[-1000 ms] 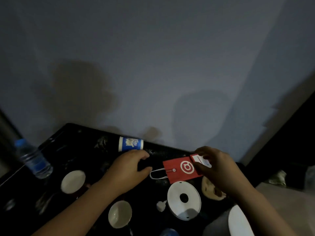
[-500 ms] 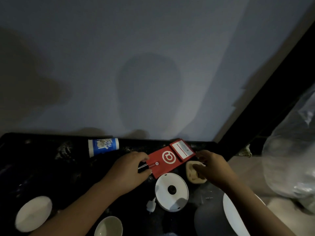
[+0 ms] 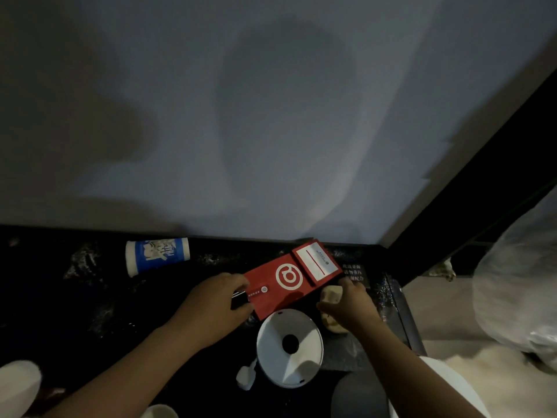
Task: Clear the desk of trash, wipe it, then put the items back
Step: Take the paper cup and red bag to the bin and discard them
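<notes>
The red paper bag lies flat near the back of the dark counter. The left hand pinches its handle end. The right hand curls at its four o'clock corner; I can't tell what those fingers hold. A tipped cup lies at ten o'clock and a white lid at six.

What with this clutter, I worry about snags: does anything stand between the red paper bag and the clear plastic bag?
Nothing visible does. The left hand grips the red paper bag at one end, the right hand is at the other. Toward the clear plastic bag lies only the desk corner.
</notes>
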Action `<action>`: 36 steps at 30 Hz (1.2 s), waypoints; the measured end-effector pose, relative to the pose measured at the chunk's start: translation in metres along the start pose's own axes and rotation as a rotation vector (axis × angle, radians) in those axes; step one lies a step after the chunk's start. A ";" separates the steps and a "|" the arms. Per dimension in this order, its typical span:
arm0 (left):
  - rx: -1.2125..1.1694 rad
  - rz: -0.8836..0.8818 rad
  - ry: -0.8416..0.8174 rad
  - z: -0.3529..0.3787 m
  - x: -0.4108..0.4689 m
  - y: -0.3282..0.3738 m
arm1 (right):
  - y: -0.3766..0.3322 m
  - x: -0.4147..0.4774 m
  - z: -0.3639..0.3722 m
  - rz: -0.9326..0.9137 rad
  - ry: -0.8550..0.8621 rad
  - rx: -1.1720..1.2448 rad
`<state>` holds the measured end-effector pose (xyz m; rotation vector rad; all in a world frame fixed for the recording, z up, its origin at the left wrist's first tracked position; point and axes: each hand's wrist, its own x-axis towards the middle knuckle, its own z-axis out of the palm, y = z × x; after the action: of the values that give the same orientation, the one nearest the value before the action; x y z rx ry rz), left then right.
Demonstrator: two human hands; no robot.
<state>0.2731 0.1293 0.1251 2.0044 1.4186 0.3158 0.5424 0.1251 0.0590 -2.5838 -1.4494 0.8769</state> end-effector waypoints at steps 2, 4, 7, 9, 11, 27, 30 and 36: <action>-0.004 -0.014 -0.012 0.005 0.008 -0.004 | 0.005 0.012 0.007 0.024 0.001 -0.035; -0.007 -0.024 -0.029 0.012 0.014 -0.009 | 0.009 0.022 0.015 0.064 -0.005 -0.047; -0.031 -0.043 -0.057 0.022 0.021 -0.015 | 0.013 0.035 0.028 0.112 -0.015 -0.040; -0.037 -0.064 -0.070 0.029 0.025 -0.019 | 0.015 0.043 0.036 0.132 -0.009 -0.028; -0.035 -0.094 -0.083 0.034 0.028 -0.022 | 0.016 0.049 0.041 0.164 0.003 0.010; -0.080 -0.081 -0.104 0.042 0.045 -0.038 | 0.004 0.078 0.022 0.060 0.144 0.067; -0.107 -0.070 -0.092 0.040 0.049 -0.040 | -0.004 0.089 0.017 -0.028 0.118 0.079; -0.083 -0.067 -0.075 0.040 0.053 -0.047 | -0.021 0.111 0.021 -0.086 0.101 0.021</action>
<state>0.2797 0.1724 0.0564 1.8781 1.3999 0.2632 0.5600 0.2205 -0.0024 -2.4905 -1.5032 0.7352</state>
